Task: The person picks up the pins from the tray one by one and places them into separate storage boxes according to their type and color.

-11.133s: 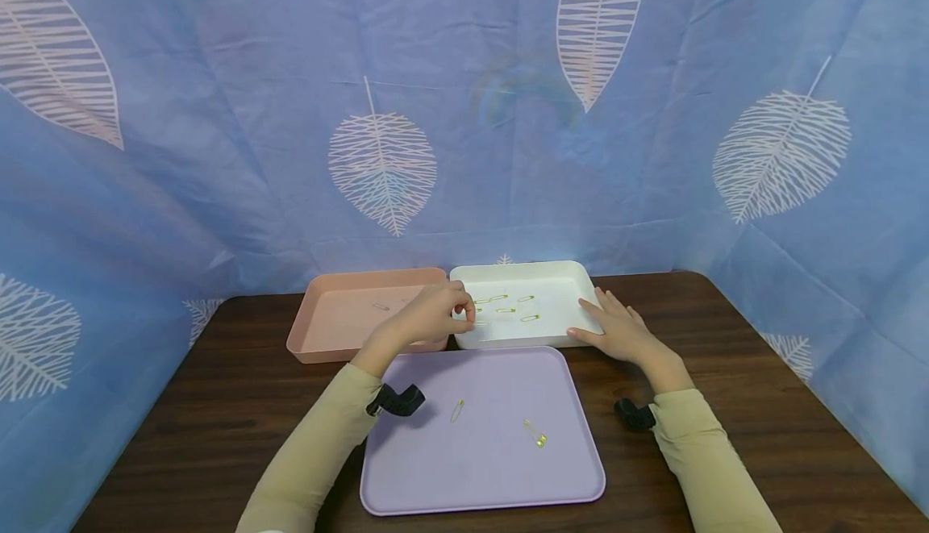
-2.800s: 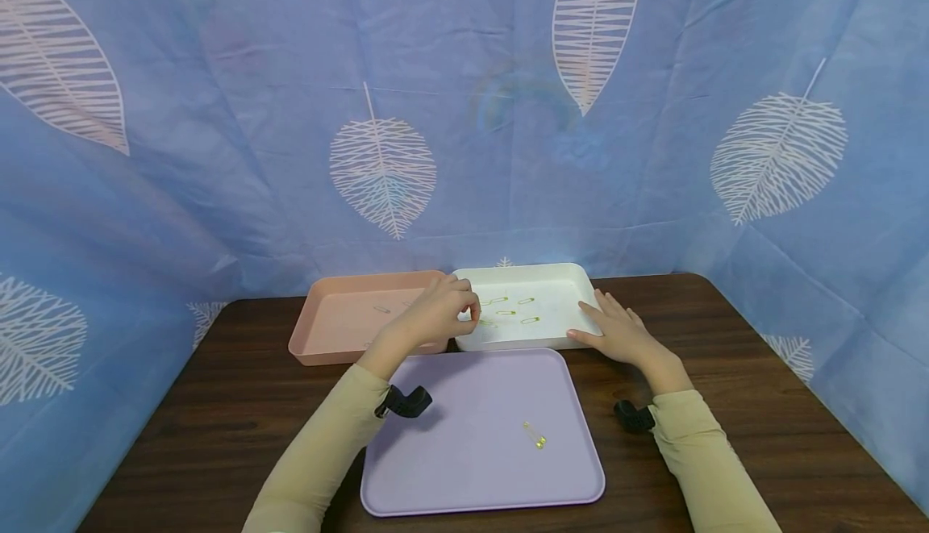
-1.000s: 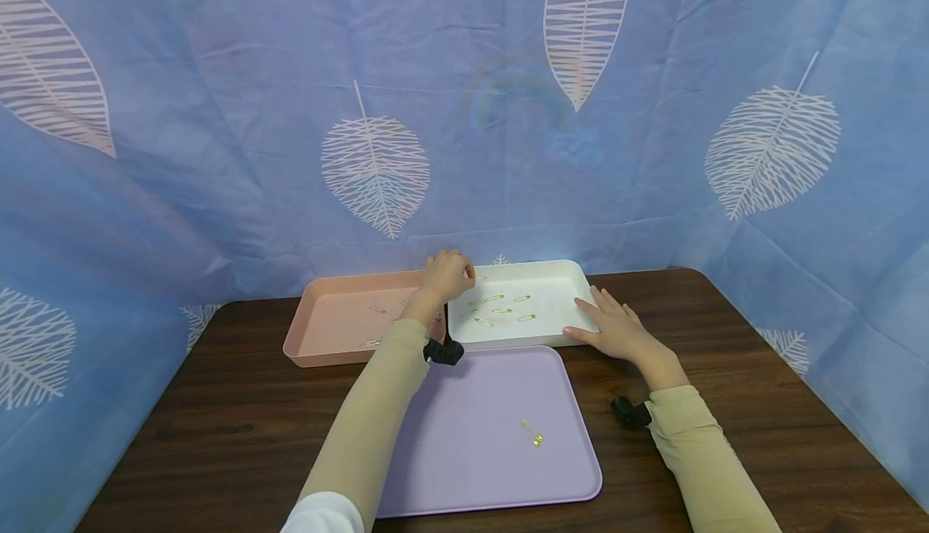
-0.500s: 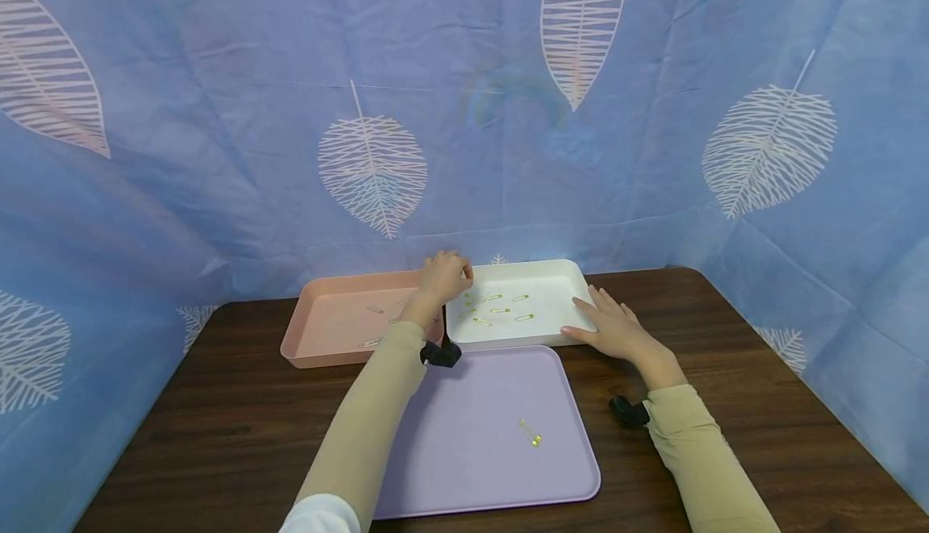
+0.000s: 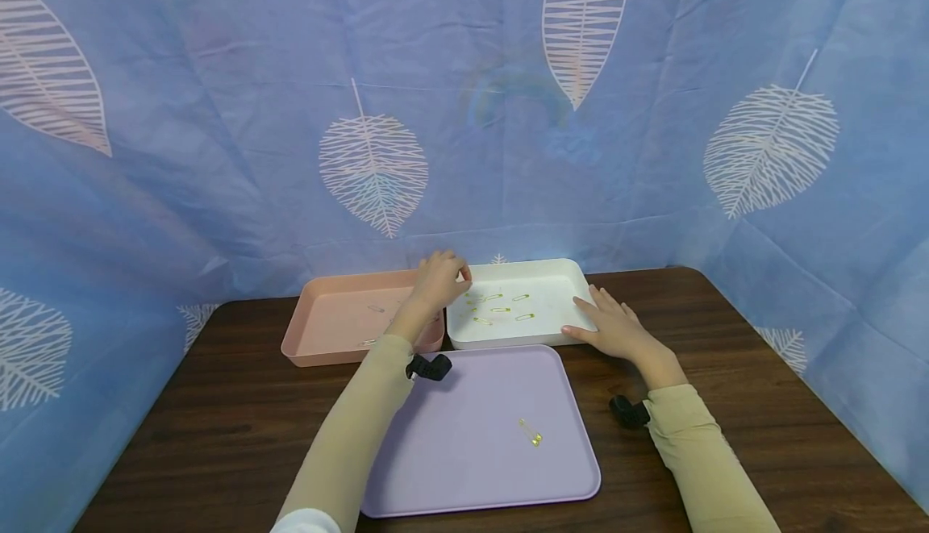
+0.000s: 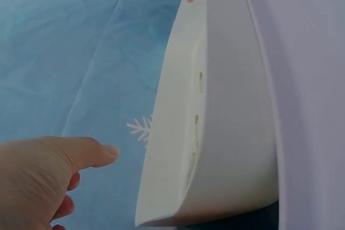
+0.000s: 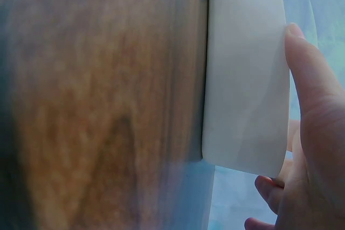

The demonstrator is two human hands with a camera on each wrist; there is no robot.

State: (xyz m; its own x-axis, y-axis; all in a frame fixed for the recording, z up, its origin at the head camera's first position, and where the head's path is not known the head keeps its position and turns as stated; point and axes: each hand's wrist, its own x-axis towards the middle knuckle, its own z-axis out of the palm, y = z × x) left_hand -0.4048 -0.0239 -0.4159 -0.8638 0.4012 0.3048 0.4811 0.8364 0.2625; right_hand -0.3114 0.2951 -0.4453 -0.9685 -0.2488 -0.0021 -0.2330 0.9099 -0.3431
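My left hand [image 5: 437, 281] hovers at the inner corner where the peach tray [image 5: 319, 358] meets the white tray [image 5: 533, 341]. In the left wrist view its thumb [image 6: 89, 153] stands out straight, the other fingers are loosely bent, and nothing shows between them. My right hand [image 5: 617, 330] rests with spread fingers on the white tray's right end, its thumb [image 7: 310, 71] at the rim. Several gold safety pins [image 5: 501, 309] lie in the white tray. Silver safety pins [image 5: 376, 308] lie in the peach tray, partly hidden by my left arm.
A flat lilac tray [image 5: 464, 476] lies in front of both trays, with gold safety pin pieces [image 5: 535, 439] lying together on its right half. Everything stands on a dark wooden table [image 5: 210, 428]. A blue leaf-patterned cloth [image 5: 464, 154] hangs right behind the trays.
A pin seen earlier on the lilac tray's left half is gone. My left hand reached to the white tray's back left, then drew back slightly leftward. My right hand stays put.
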